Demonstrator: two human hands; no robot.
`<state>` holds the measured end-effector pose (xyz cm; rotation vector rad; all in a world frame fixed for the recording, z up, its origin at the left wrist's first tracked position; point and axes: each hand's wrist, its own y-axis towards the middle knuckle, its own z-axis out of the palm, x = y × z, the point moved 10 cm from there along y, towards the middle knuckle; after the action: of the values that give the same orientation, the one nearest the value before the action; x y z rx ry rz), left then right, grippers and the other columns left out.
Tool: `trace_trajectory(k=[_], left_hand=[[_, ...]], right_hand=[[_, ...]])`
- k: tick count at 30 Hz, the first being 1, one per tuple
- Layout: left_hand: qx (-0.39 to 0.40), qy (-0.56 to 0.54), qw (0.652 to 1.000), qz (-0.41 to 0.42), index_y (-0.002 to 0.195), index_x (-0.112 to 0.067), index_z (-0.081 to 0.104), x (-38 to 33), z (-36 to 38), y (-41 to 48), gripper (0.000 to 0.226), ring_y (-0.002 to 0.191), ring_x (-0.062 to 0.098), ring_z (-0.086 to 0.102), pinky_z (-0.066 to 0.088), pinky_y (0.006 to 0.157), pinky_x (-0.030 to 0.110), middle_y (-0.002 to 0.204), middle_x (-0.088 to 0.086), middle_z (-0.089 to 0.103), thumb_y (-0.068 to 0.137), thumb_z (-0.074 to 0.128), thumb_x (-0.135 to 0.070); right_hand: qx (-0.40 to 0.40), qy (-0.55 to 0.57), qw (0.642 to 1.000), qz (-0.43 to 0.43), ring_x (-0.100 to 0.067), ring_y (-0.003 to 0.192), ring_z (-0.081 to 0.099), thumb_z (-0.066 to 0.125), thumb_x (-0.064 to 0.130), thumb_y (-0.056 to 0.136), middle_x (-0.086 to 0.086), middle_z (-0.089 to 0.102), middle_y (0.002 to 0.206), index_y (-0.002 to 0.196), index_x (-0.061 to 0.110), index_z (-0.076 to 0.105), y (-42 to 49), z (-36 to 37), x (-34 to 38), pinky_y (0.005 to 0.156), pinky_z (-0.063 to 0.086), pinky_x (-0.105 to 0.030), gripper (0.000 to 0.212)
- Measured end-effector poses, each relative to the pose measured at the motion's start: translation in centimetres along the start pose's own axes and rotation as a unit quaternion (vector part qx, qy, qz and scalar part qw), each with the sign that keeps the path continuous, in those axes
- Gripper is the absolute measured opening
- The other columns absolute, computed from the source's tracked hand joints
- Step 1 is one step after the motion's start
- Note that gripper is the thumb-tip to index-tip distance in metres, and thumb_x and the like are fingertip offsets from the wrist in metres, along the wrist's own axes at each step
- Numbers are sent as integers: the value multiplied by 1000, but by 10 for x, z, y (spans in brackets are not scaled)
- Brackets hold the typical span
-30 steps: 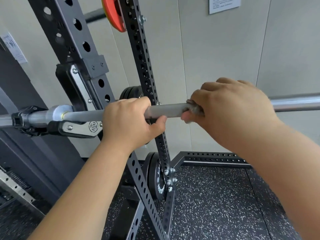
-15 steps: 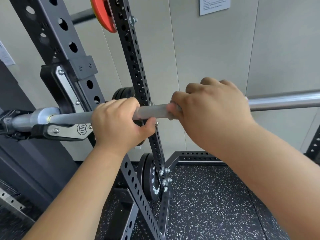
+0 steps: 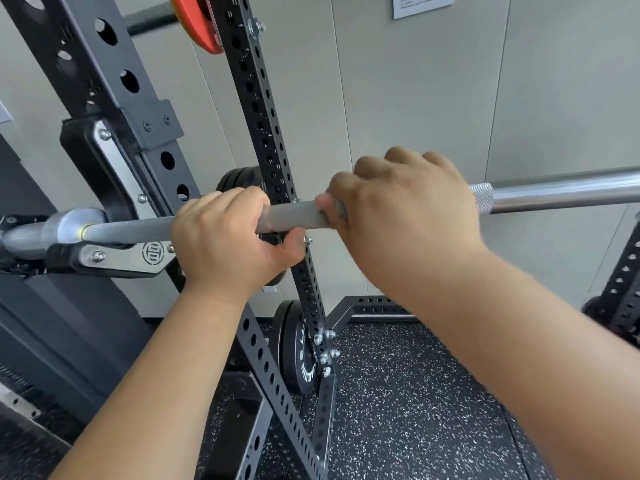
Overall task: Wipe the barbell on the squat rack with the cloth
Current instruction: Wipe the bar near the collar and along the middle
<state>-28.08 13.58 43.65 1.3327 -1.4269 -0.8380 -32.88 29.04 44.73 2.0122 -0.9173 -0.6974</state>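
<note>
Barbell (image 3: 294,218): lies level across mid-view from 9 to 3 o'clock, slightly raised toward 3. Its 9 o'clock end rests in the hook (image 3: 117,259) of the rack (image 3: 114,84).
Bar surface: dull grey and knurled between the hands, bright and smooth toward 3 o'clock.
Cloth (image 3: 342,211): only a thin grey edge shows, at the 9 o'clock side of the right hand, between palm and bar. The rest is hidden.
Right hand (image 3: 408,216): over the bar from above, fingers curled round it, clamping the cloth against the metal.
Left hand (image 3: 225,237): just to 9 o'clock of the right hand, apart from it. Overhand grip on the bare bar, thumb underneath.
Rear post (image 3: 263,109): perforated, black, behind the bar, runs from 12 down toward 6 o'clock.
Red plate (image 3: 204,26): at 12 o'clock, on a high peg.
Black plates (image 3: 298,351): stored low on the rear post, toward 6 o'clock.
Floor (image 3: 415,410): black, speckled white.
Wall (image 3: 398,98): pale panels, with a paper notice (image 3: 422,3) at 1 o'clock.
</note>
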Motion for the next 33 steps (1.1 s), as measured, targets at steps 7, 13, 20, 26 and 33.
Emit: trace_trajectory(k=[7,13,20,26,33], left_hand=[[-19,-5,1000,8,64,-17,51,-2,-2,0,56,51,21,40,27,53,33,57,-10,35,93,46,-66],[-10,-6,1000,-2,63,-17,52,-3,-3,0,57,51,21,39,29,52,34,55,-8,36,92,47,-65],[98,5,995,-8,60,-17,48,-3,9,8,54,46,25,41,25,53,28,50,-5,37,84,45,-65],[181,7,983,-8,59,-21,43,-1,13,13,51,42,22,35,19,52,24,47,-10,33,80,41,-68],[175,-14,984,-36,79,-23,59,-21,4,11,38,66,24,53,38,64,36,66,-11,53,85,45,-57]], right_hand=[[-53,3,998,-28,-30,87,57,49,35,107,4,65,92,107,24,71,-35,-26,-39,72,35,-40,25],[-47,-20,998,-39,-31,98,60,46,35,108,4,67,102,122,24,68,-37,-15,-22,85,35,-42,29],[-49,-29,998,-10,-31,89,58,48,36,106,5,66,93,110,26,71,-34,-17,-44,79,37,-43,25],[-41,8,996,-75,-30,104,59,53,25,102,6,67,113,137,25,60,-41,-17,-21,89,39,-43,36],[-57,-38,997,-19,-29,86,57,63,31,95,7,63,85,103,27,69,-29,-13,-24,78,31,-39,11]])
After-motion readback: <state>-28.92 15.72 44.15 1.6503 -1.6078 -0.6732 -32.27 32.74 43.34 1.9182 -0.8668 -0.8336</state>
